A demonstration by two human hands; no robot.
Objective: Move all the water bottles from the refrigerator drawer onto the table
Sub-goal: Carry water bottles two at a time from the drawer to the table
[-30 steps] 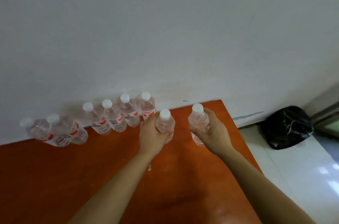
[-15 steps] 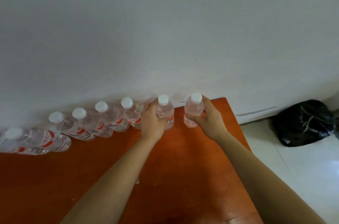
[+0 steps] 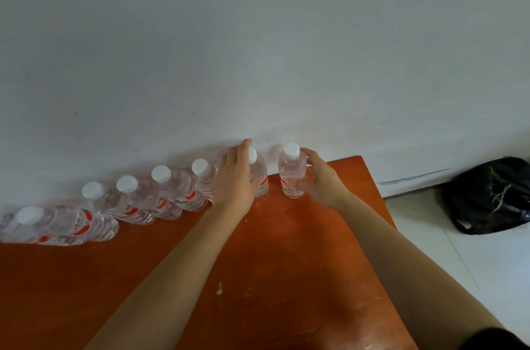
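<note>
Several clear water bottles (image 3: 172,192) with white caps and red labels stand in a row along the wall on the orange table (image 3: 286,258). At the row's right end my left hand (image 3: 235,180) is wrapped round a bottle (image 3: 261,174), with fingers reaching up past its cap. Just right of it my right hand (image 3: 321,180) holds the last bottle (image 3: 291,174) loosely, thumb low on its body and index finger near the cap. Both bottles stand upright on the table by the wall. No refrigerator drawer is in view.
A white wall runs right behind the bottle row. The table's right edge is close to my right forearm. Beyond it, on the white tiled floor (image 3: 459,263), lies a black plastic bag (image 3: 487,194).
Both hands carried their bottles away from me to the wall and set them down at the right end of the row. My right hand's grip has loosened.
</note>
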